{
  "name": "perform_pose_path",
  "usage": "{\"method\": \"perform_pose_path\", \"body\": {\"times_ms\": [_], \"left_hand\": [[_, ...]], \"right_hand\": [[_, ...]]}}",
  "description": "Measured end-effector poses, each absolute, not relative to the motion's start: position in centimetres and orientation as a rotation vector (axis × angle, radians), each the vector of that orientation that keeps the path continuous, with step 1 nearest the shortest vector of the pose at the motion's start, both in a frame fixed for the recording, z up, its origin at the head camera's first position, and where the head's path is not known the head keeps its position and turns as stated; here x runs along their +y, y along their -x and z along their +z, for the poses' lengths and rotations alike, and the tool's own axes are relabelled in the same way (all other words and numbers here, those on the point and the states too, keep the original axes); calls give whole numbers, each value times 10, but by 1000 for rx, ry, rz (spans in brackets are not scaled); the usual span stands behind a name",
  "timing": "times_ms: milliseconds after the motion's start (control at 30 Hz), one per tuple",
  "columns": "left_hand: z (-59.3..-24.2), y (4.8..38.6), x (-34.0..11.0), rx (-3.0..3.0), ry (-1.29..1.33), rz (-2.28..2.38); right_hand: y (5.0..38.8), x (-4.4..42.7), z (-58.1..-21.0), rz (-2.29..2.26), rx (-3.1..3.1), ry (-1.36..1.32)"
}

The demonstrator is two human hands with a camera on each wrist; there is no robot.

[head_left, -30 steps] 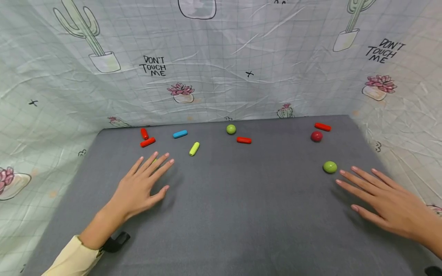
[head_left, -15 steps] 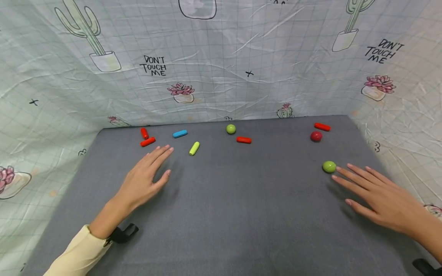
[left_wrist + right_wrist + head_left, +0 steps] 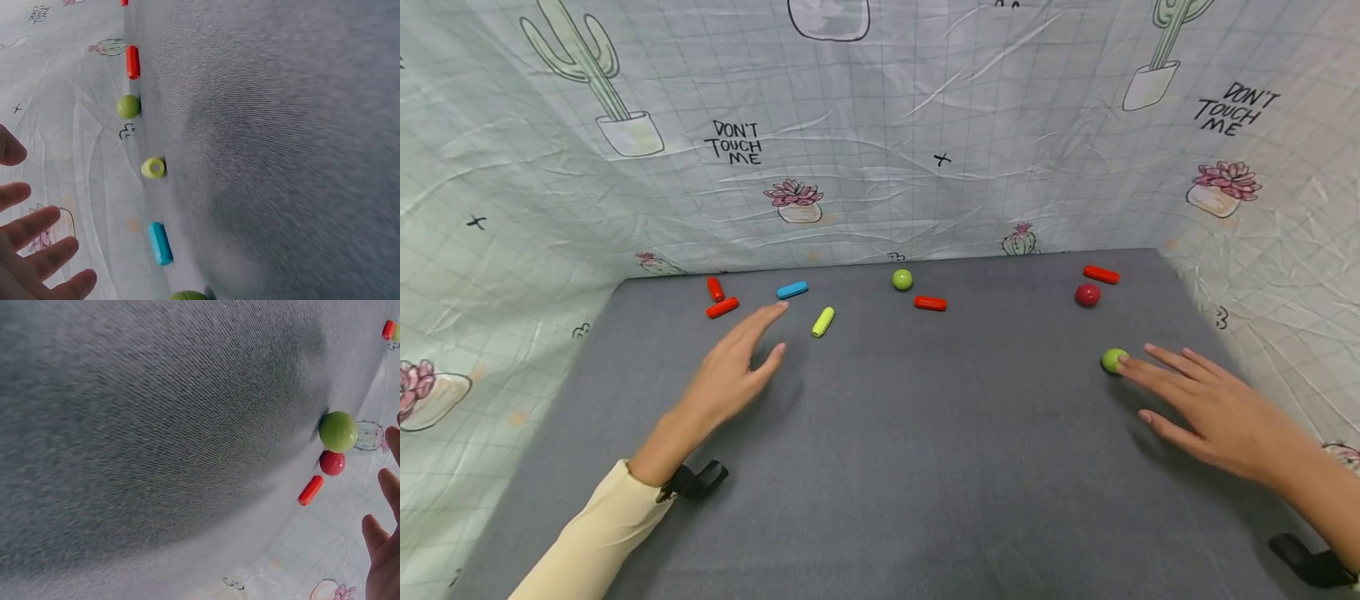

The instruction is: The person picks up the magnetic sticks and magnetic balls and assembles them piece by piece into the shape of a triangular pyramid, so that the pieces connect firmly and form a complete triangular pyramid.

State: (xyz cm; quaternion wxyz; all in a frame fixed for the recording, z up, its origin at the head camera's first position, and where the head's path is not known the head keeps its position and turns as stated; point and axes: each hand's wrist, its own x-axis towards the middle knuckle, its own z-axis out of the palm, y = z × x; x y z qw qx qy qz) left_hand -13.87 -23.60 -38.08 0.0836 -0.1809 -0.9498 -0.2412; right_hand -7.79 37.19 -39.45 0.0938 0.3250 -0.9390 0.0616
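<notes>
My left hand is over the left part of the grey surface, fingers extended and nothing in them. Its fingertips are near a short blue stick and a yellow-green stick. A green ball shows at the bottom of the left wrist view; in the head view the hand hides it. On the right, my right hand has its fingers spread, and the index finger overlaps another green ball in the head view. The right wrist view shows this ball apart from the visible fingers.
Two short red sticks lie at the back left. Near the back middle are a green ball and a red stick. At the back right sit a red ball and a red stick. A printed cloth rises behind.
My left hand has moved forward and to the right, towards the blue and yellow-green sticks. The right hand has shifted slightly left and forward, over the green ball's edge. The balls and sticks stay put.
</notes>
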Motion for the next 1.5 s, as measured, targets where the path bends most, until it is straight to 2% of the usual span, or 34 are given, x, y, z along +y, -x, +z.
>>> {"method": "perform_pose_path", "body": {"times_ms": [700,1500], "left_hand": [[-398,190,-211,-2753,411,-1157],[-412,224,-199,-2912,287,-1210]], "right_hand": [[112,376,-415,470,-2741,-916],[131,371,-419,455,-2628,-910]]}}
